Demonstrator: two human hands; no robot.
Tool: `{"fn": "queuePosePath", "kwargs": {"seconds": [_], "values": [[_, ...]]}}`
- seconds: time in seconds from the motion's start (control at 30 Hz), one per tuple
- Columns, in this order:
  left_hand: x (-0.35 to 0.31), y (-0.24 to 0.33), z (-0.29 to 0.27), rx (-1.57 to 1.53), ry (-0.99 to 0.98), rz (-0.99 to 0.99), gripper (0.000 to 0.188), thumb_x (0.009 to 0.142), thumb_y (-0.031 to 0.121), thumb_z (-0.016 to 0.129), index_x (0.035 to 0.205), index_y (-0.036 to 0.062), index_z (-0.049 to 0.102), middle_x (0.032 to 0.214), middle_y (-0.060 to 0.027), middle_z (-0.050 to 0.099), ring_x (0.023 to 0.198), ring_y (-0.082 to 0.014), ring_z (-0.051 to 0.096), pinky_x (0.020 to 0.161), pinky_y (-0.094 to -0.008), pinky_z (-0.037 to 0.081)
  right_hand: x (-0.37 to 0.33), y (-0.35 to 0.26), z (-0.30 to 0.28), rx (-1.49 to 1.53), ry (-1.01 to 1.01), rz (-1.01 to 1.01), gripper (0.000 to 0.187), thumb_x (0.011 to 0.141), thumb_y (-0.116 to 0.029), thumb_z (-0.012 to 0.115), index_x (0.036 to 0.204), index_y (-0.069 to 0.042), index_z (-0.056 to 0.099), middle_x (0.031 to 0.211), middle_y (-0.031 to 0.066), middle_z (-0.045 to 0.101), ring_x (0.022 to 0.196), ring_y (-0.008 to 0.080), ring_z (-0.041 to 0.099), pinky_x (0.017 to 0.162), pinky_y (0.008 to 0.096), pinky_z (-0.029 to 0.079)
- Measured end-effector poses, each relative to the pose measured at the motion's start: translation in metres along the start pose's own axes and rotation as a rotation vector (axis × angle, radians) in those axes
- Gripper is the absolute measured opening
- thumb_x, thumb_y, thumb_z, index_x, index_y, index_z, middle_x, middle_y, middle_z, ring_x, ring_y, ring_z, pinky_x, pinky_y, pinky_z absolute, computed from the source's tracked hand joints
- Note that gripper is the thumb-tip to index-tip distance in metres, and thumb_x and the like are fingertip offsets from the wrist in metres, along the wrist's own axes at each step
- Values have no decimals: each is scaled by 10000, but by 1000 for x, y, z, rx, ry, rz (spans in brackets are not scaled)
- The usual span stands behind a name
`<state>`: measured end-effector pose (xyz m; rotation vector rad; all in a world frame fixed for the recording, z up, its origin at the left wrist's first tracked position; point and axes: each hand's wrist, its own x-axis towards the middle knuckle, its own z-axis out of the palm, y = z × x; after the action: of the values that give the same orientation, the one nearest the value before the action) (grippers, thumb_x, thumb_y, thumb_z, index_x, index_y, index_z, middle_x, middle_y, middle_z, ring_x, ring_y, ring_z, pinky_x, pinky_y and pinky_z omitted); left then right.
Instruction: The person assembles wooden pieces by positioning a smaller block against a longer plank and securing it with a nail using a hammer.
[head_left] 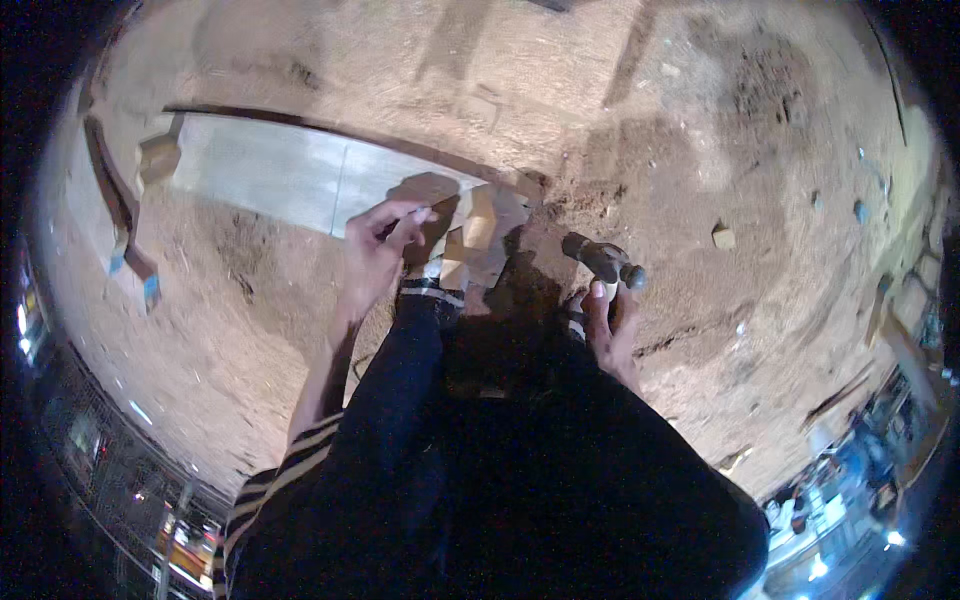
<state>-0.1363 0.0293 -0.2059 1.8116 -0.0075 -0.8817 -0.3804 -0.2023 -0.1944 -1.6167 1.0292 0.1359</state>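
My left hand (380, 245) is closed in a pinch above the near edge of a long pale grey board (265, 165). Whatever is between its fingertips is too small to make out. Just right of that hand, a light wooden block (480, 218) sits at the board's right end, with another wood piece (455, 265) close by, near my shoe. My right hand (615, 325) grips a hammer (600, 258) by its handle; the dark head is uppermost, over the bare dirt to the right of the blocks. Most of the handle is hidden.
Timber with blue-marked ends (115, 195) and a wood offcut (160, 157) lie to the left. A small block (723, 236) rests on the dirt at right. Mixed items and bright lights fill the lower right rim; a fence-like structure (110, 510) stands at lower left.
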Motion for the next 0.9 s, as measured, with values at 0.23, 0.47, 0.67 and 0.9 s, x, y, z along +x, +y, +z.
{"fn": "queuePosePath", "kwargs": {"seconds": [0.23,0.47,0.67,0.9], "values": [[-1,-7,11,47,60,245,94,878,62,761,960,23,784,905,-63,762,756,-112,653,721,-256,521,17,-95,-55,-410,-314,-335,285,1008,-178,602,1226,-1,557,617,95,581,497,198,568,482,362,436],[-24,-11,13,-111,168,-108,115,873,86,781,960,11,778,874,-24,745,670,-70,603,656,-243,519,30,-150,-88,-654,-702,-469,308,932,-86,619,1198,13,500,646,131,608,519,315,639,494,413,477],[-34,-32,21,-311,205,-150,136,881,113,777,966,7,774,898,-38,747,718,-75,620,667,-242,513,58,-205,-51,-862,-834,-442,430,923,-120,626,1292,6,445,824,222,652,772,461,625,783,549,475],[-50,-51,39,-312,263,10,127,918,17,692,1021,-2,764,986,-82,763,907,-140,697,844,-272,540,96,-262,61,-878,-942,-605,370,1021,-233,537,1338,-55,470,927,263,666,852,507,635,788,579,464]]}}
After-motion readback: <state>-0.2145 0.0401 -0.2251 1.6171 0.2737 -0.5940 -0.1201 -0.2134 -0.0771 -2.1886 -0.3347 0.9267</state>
